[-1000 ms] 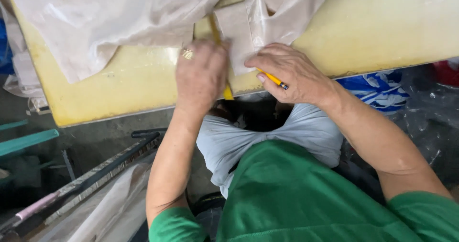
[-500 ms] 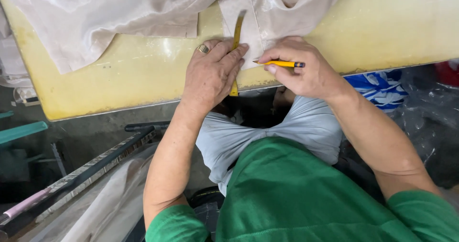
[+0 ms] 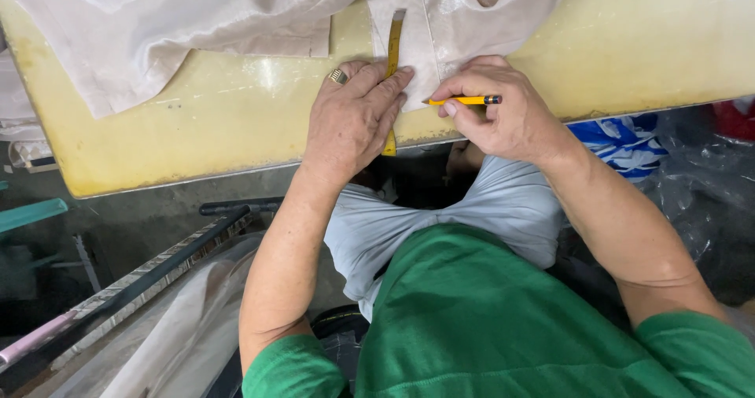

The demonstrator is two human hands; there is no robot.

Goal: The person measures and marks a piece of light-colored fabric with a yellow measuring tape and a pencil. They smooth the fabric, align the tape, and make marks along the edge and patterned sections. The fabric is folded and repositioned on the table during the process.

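1. Head view, looking down: the left hand (image 3: 350, 127) lies flat on a yellow bench (image 3: 236, 123), its fingers (image 3: 385, 87) extended and close together, pressing a yellow measuring tape (image 3: 394, 40) against a folded strip of pale fabric (image 3: 429, 32).
2. The measuring tape runs straight up the fabric from beneath the left fingers; its lower end hangs just over the near edge of the bench.
3. A ring (image 3: 338, 75) sits on one finger of the left hand.
4. The right hand (image 3: 503, 115) pinches a yellow pencil (image 3: 468, 100) between thumb and fingers; the pencil lies nearly level, its tip pointing left and touching the fabric just beside the tape.
5. The two hands are close together, with the tape and the fabric edge between them.
6. More pale fabric (image 3: 181, 20) is heaped across the far left of the bench.
7. Below the bench: the person's green shirt (image 3: 487, 319) and light grey trousers (image 3: 503, 209).
8. Lower left: a dark metal bar (image 3: 157, 268) slants over the floor; lower right: clear plastic bags (image 3: 692, 178).
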